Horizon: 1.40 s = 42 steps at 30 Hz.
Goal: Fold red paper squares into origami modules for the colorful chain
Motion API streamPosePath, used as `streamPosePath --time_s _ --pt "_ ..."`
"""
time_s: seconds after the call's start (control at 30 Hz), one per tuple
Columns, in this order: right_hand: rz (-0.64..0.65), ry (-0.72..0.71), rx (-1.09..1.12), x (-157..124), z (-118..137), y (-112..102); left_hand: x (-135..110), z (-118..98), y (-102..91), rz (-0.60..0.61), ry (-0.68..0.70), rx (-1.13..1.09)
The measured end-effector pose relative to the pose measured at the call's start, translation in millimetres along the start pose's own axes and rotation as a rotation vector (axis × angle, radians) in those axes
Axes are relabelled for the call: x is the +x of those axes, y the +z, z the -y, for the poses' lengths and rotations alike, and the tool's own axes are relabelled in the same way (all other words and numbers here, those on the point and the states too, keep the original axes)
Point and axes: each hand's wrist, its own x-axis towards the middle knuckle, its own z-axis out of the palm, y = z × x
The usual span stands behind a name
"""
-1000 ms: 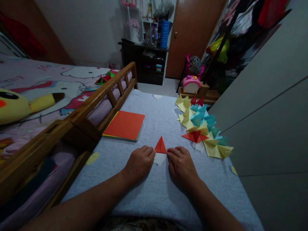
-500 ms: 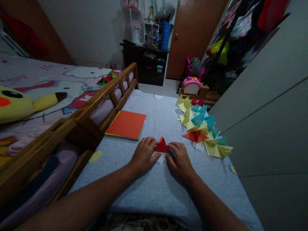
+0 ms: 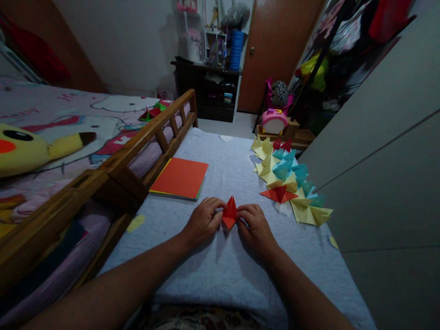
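Observation:
A small red folded paper (image 3: 230,213) is between my two hands, its upper point upright and a flap pointing down toward me. My left hand (image 3: 205,217) pinches its left edge with thumb and fingers. On the other side, my right hand (image 3: 254,223) grips the right edge, fingers bent and thumb below. Left of the hands lies a stack of square coloured paper (image 3: 180,178), orange on top with yellow and green edges showing. To the right, several finished folded paper pieces (image 3: 275,172) stand in rows, yellow, teal and red, with an orange-red one (image 3: 279,194) nearest my right hand.
A pale blue sheet (image 3: 220,279) covers the surface under the papers. Along the left runs a wooden bed rail (image 3: 151,130), with a yellow plush toy (image 3: 24,149) beyond it. A grey cabinet (image 3: 388,174) borders the right side. A dark low cabinet (image 3: 209,94) stands at the back.
The red paper went from a flat-based triangle to a diamond-like shape with a lower flap pointing toward me. My left thumb has come up onto its edge.

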Motion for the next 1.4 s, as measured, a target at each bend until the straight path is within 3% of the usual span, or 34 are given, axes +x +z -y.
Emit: streamPosePath --time_s 0.13,0.27,0.5,1.23,1.4 --pt "-0.010 0.052 0.035 0.5 2.5 0.8 0.1 3.0 4.1 -0.022 -0.099 -0.078" --pt "-0.068 0.144 0.072 -0.1 2.3 3.7 3.2 4.0 6.1 0.054 -0.002 -0.002" --pt "-0.058 0.005 -0.003 2.3 2.8 3.6 5.2 2.9 6.7 0.070 0.112 0.082" --pt "-0.025 -0.021 0.099 1.2 6.7 6.3 0.3 9.3 9.4 0.082 0.272 0.079" --pt "-0.036 -0.008 0.102 -0.5 8.6 7.3 0.1 5.7 6.7 0.131 0.274 0.135"
